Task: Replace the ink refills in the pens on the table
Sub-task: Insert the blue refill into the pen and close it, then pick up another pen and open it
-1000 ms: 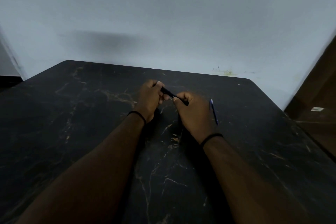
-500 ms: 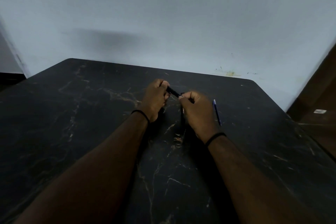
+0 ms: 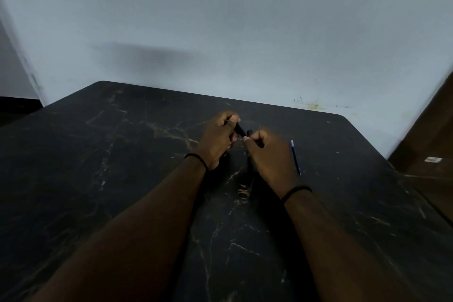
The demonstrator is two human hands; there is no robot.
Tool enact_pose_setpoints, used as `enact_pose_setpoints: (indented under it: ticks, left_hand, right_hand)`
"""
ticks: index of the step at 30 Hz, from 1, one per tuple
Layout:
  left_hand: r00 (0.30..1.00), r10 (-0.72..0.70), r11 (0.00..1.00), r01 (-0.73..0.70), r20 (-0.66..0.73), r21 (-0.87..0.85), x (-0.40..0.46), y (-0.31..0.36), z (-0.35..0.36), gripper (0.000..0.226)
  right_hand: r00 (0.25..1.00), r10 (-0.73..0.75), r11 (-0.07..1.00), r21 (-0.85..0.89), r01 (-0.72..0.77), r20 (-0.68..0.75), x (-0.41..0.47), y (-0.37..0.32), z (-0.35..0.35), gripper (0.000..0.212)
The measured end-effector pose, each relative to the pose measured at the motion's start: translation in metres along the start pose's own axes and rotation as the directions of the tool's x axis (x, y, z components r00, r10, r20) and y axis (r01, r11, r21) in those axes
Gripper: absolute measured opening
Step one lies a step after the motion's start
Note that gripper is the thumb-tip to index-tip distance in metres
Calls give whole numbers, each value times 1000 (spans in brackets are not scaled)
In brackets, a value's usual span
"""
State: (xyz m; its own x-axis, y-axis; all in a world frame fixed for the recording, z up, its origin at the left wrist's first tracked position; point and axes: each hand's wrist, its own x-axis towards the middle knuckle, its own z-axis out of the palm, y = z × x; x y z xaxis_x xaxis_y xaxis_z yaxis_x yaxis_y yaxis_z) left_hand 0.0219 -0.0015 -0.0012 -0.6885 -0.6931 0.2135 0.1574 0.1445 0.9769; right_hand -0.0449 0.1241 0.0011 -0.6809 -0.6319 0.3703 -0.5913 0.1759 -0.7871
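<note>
Black pen [image 3: 240,130] held tilted; blue refill [image 3: 295,157] (slim) lies flat rightward.

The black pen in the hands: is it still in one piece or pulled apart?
Cannot tell. The left hand grips the black pen; the right hand covers the other end.

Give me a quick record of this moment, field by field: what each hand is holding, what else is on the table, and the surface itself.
left hand: left hand closed around one end of the slim black pen
right hand: right hand pinching the pen's other end
pen state: held above the table between both hands; whether it is apart cannot be told
spare item: thin blue ink refill lying on the table, right of the right hand, untouched
surface: black marble-patterned table
</note>
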Motion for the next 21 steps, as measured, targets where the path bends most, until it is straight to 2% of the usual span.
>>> enact_pose_setpoints:
  ticks: [2,4,6,7,9,10,12,14,18,21]
  left_hand:
    - [999,25,1000,-25,28,-4,-1,0,3,22]
    - [1000,0,1000,0,-18,19,0,1,6,26]
    - [993,18,985,3,-121,173,2,-1,8,33]
    - [986,76,942,-23,-146,336,3,-2,9,36]
    - [982,173,756,-87,-71,649,2,-6,14,44]
    - [982,187,660,-112,-17,743,1,-8,19,49]
    - [981,187,499,-142,54,855,-1,-11,27,54]
    - [978,195,381,-150,80,912,0,-13,31,46]
    - [989,129,358,-113,71,927,5,-10,29,24]
    - [992,123,387,-10,-41,922,8,-7,18,29]
  right_hand:
    - [1000,-21,998,-65,20,-8,2,3,-2,23]
    - [997,-3,996,-86,-3,-72,5,5,-3,25]
    - [981,40,989,-129,-66,-192,9,9,-3,30]
    - [966,59,984,-150,-99,-254,11,12,-4,32]
    - [938,86,975,-164,-149,-337,13,18,-8,30]
    - [931,96,973,-164,-162,-353,14,20,-10,28]
    - [934,111,967,-182,-181,-341,15,23,-11,24]
    - [947,125,958,-213,-194,-297,15,24,-10,22]
    - [968,114,934,-308,-181,-225,12,21,-7,28]
    - [982,74,887,-437,-145,-175,9,15,-3,29]
